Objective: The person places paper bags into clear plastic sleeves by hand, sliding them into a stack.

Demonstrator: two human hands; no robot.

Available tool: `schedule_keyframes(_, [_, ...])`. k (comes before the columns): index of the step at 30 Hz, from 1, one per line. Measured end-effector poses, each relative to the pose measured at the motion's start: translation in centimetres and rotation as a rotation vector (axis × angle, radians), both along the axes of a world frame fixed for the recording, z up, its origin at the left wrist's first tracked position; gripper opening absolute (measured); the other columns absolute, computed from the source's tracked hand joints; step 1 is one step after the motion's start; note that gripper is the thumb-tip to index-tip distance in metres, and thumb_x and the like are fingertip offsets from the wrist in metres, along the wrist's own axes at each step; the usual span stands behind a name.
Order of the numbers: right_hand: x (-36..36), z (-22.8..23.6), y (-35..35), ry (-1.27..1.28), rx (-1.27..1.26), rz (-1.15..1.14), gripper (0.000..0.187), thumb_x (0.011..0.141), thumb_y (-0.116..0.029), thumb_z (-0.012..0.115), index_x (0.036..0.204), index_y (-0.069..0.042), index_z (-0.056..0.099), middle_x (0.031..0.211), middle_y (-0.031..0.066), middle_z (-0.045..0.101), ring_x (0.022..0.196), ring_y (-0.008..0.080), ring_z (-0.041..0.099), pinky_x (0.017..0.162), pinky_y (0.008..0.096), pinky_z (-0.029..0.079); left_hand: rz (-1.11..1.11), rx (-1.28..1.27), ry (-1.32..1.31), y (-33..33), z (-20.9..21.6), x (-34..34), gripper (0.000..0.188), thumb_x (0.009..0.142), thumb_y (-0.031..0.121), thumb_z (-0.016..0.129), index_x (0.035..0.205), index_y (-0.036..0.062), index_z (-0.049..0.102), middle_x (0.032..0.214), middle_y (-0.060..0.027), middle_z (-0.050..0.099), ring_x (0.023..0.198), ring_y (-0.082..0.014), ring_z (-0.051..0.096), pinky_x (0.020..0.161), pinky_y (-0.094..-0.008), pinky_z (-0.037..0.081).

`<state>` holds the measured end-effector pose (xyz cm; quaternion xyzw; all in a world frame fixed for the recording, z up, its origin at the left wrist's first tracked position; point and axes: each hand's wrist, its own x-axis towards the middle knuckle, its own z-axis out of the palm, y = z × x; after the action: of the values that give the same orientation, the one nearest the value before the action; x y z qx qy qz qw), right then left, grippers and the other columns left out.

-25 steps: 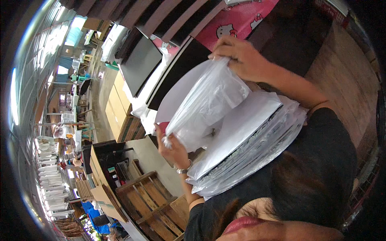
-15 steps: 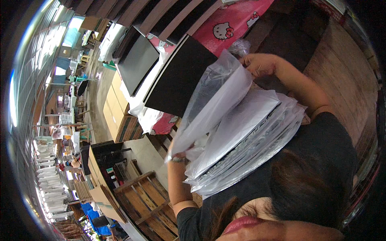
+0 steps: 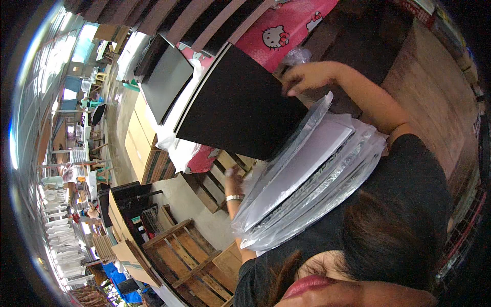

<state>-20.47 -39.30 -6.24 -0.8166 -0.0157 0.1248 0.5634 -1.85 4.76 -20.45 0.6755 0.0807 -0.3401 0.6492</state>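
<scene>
A stack of transparent plastic sleeves (image 3: pixel 327 176) with white sheets among them rests against my front. Its top sleeve has a lifted upper edge. Beyond it lies a flat black panel (image 3: pixel 240 102), whose near edge is partly covered by the sleeves. My right hand (image 3: pixel 302 79) is over the panel's right corner, fingers loosely bent and apart, holding nothing visible. To the left of the stack, below the panel, is my left hand (image 3: pixel 235 179), with a bracelet at the wrist. Motion blurs its fingers, and no held thing shows there.
Pink patterned cloth (image 3: pixel 261 43) covers the surface under the panel. A grey-black panel (image 3: pixel 166 82) lies left of it, and dark strips (image 3: pixel 204 23) sit beyond. Cardboard (image 3: pixel 140 135) is stacked at left, above a wooden pallet (image 3: pixel 189 256). Crumpled plastic (image 3: pixel 299 55) lies near my right hand.
The plastic sleeve that both hands held stretched up over the panel has been let go and now lies back against the stack. More of the black panel shows. Both hands have moved left.
</scene>
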Motion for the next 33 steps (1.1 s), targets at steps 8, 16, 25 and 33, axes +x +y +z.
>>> schedule_keyframes(8, [1.1,-7.6,8.7,0.311,-0.083,0.621,0.058,0.090,-0.049,0.047,0.130,-0.007,0.048,0.134,0.0151,0.045,0.124,0.0287,0.042,0.104,0.0396,0.029,-0.416,-0.111,-0.553,-5.2,23.8,-4.9,0.034,0.070,0.012,0.071,0.100,0.0013,0.059,0.079,-0.0015,0.057,0.066,-0.0085,0.052,0.058,-0.0203,0.040])
schedule_keyframes(16, [5.1,8.8,12.2,-0.748,0.071,0.041,0.068,0.074,-0.024,0.074,0.132,-0.007,0.042,0.102,0.0166,0.061,0.100,0.0275,0.058,0.086,0.0364,0.045,-0.330,-0.736,-0.808,-13.4,25.3,-7.1,0.051,0.067,0.009,0.063,0.116,-0.0023,0.053,0.125,-0.0179,0.049,0.118,-0.0327,0.044,0.104,-0.0427,0.029])
schedule_keyframes(25, [5.8,10.8,10.2,-0.700,0.200,-0.029,0.012,0.075,-0.005,0.070,0.085,-0.001,0.064,0.083,0.0068,0.064,0.078,0.0114,0.059,0.074,0.0266,0.047,-0.131,-0.325,-0.770,-14.8,24.4,-7.2,0.032,0.077,0.013,0.066,0.100,-0.0083,0.063,0.092,-0.0148,0.066,0.084,-0.0201,0.062,0.081,-0.0328,0.046])
schedule_keyframes(33, [7.3,10.1,10.6,-0.641,0.195,-0.087,0.026,0.081,-0.014,0.067,0.100,0.002,0.058,0.093,0.0085,0.063,0.086,0.0150,0.059,0.075,0.0292,0.047,-0.145,-0.434,-0.916,-15.1,23.7,-6.5,0.034,0.077,0.010,0.064,0.104,-0.0102,0.059,0.117,-0.0207,0.057,0.108,-0.0296,0.057,0.094,-0.0371,0.042])
